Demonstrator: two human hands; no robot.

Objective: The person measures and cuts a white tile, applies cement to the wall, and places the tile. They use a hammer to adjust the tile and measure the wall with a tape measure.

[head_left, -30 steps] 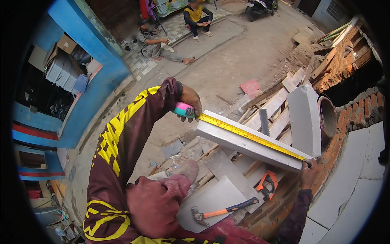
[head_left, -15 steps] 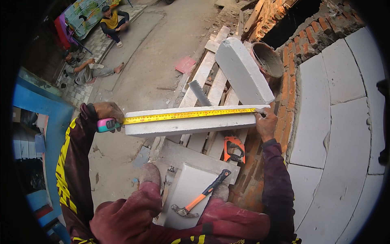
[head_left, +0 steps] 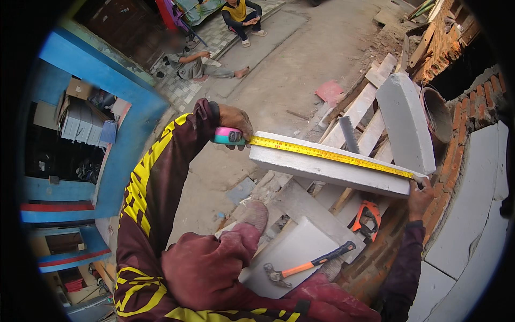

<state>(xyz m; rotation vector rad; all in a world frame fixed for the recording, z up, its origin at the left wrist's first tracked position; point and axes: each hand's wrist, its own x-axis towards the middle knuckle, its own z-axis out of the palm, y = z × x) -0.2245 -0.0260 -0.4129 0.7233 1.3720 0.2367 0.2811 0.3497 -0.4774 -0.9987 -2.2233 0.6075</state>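
Note:
My left hand [head_left: 236,124] grips the pink and teal case of a tape measure [head_left: 228,136] at the left end of a long white block [head_left: 327,170]. The yellow tape [head_left: 330,155] runs along the block's top edge to its right end. There my right hand [head_left: 419,197] pinches the tape's tip against the block's corner. The block lies across wooden planks, level with my raised knee.
A claw hammer with an orange handle [head_left: 311,264] lies on a white slab [head_left: 289,252] by my legs. An orange-handled saw [head_left: 366,219] sits below the block. Another white block [head_left: 406,122], a bucket [head_left: 437,115], a brick wall [head_left: 466,115] and two seated people [head_left: 196,60] are around.
The view has swung about between frames. The tape stays stretched along the block with both hands at its ends; the block now slopes down to the right in the picture.

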